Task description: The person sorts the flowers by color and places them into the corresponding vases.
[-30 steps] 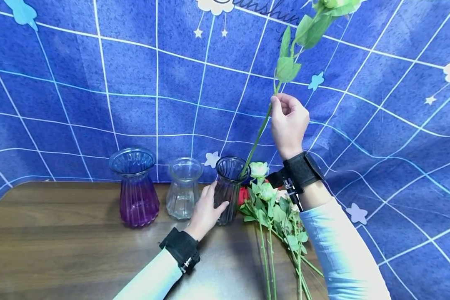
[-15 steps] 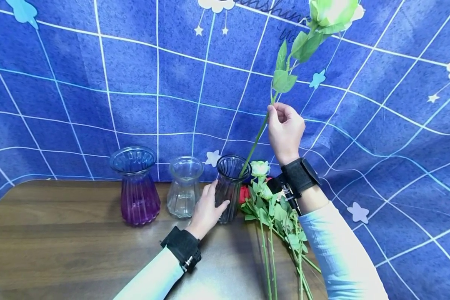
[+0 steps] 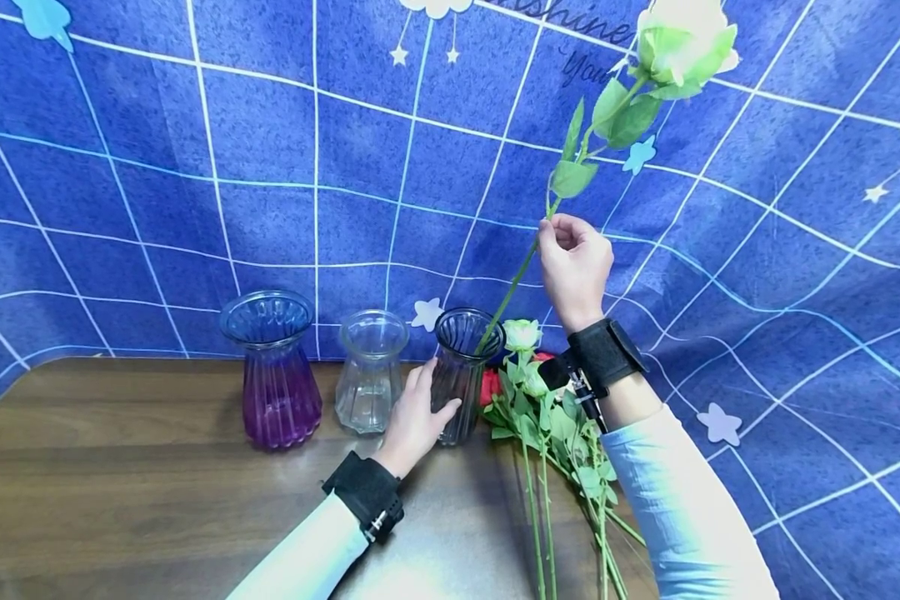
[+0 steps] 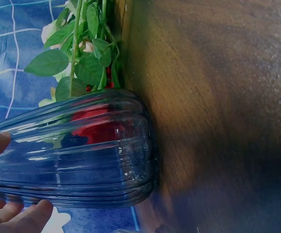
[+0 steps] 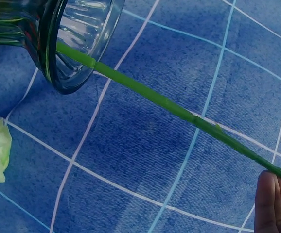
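Note:
A dark grey glass vase [image 3: 456, 400] stands upright on the table. My left hand [image 3: 415, 417] grips its side, thumb on one face and fingers on the other, as the left wrist view also shows. Above and to the right, my right hand [image 3: 576, 265] pinches the green stem of a long white-green artificial rose [image 3: 682, 46] between thumb and fingers. The rose leans right, bloom uppermost. In the right wrist view the stem [image 5: 145, 92] runs from the fingertips into the vase's mouth, with its lower end inside the rim.
Left of the grey vase stand a clear glass vase [image 3: 369, 392] and a purple-blue glass vase [image 3: 279, 392]. A pile of roses [image 3: 562, 425], with white-green and red blooms, lies at the right, stems toward the front. A blue gridded cloth [image 3: 255, 158] hangs behind the table [image 3: 157, 500].
My right hand has come down a little with the rose, and more of the bloom shows at the top of the head view. My left hand has stayed on the vase.

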The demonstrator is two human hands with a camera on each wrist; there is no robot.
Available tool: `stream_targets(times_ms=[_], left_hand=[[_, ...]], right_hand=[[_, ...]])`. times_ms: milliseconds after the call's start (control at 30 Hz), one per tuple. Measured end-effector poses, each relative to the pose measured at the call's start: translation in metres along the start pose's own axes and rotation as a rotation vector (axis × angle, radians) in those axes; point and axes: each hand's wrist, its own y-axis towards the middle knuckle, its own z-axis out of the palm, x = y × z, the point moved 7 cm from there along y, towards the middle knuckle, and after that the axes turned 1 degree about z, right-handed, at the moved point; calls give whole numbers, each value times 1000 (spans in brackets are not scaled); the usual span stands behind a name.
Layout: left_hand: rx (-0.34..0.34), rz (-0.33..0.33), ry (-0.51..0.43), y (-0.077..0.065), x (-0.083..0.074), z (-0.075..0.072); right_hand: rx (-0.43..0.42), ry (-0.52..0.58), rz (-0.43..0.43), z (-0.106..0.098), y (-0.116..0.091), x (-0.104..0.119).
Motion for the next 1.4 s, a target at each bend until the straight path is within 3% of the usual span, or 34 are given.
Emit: stream_targets(times_ms=[667,1000,1400], left_hand=[[16,-15,0,3,0,-1],[7,-10,-4,-1,1,0],[-5,1,-5,-2,1,1]], right_hand=[[58,-11,49,5,-2,-5],[66,73,98,10,-11,-20],[73,66,98,13,-22,-38]])
